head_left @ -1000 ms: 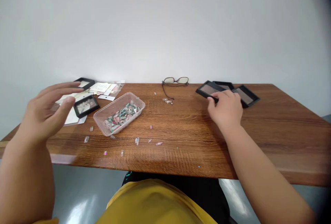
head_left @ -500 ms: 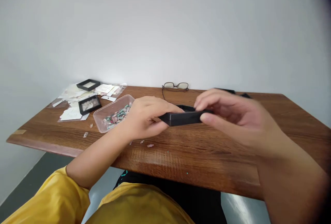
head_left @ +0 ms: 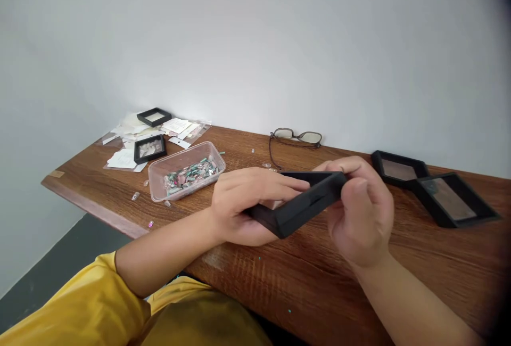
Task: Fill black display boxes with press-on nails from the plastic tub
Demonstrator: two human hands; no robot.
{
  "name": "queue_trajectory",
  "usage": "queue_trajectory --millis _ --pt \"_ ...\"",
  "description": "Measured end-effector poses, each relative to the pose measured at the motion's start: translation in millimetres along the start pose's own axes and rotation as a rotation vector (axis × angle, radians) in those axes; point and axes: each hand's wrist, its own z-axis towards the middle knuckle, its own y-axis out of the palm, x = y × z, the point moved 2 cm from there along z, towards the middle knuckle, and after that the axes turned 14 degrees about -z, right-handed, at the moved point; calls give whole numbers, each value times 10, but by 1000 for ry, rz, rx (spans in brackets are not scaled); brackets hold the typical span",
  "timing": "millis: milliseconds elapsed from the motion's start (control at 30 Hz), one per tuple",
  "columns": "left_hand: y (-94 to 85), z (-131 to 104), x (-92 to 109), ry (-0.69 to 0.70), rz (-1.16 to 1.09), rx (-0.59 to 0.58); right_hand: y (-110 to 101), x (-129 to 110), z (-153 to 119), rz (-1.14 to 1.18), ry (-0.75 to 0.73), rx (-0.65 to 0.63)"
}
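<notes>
A black display frame [head_left: 307, 208] is held tilted above the table, its thick outer edge toward me. My left hand [head_left: 245, 205] grips its left side, fingers laid over the inner opening and thumb side beneath. At the far right corner my right hand [head_left: 361, 213] closes round the rim, thumb on the near face. The inside of the frame is mostly hidden by the left fingers. Left of my hands stands a clear plastic tub [head_left: 159, 194] with many small green, pink and silvery pieces [head_left: 187, 175] in it.
Two more black frames [head_left: 399, 169] [head_left: 451, 199] lie at the right by the wall. Glasses [head_left: 297, 136] with a cord rest at the back. Farther left are papers and plastic bags [head_left: 123, 157] with two small black frames [head_left: 149, 148] [head_left: 155, 117]. Loose bits [head_left: 136, 196] dot the table [head_left: 255, 293].
The view has turned to the right, showing the two frames there. The held frame has tilted and turned; my right hand has shifted from its right edge to the far corner.
</notes>
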Motion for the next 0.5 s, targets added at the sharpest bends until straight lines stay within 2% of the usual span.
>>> queue_trajectory --millis 100,233,333,400,500 --pt "71 -46 -18 -186 -44 1 21 87 -95 -19 -18 58" --pt "110 -60 35 -290 -52 5 58 168 -245 -27 -17 64" --pt "74 -44 79 -271 -26 -23 65 195 -344 -37 3 70" --pt "42 -44 94 -198 45 -89 59 181 -389 -33 15 65" --pt "8 -79 86 -85 179 -200 72 109 -411 7 62 -10"
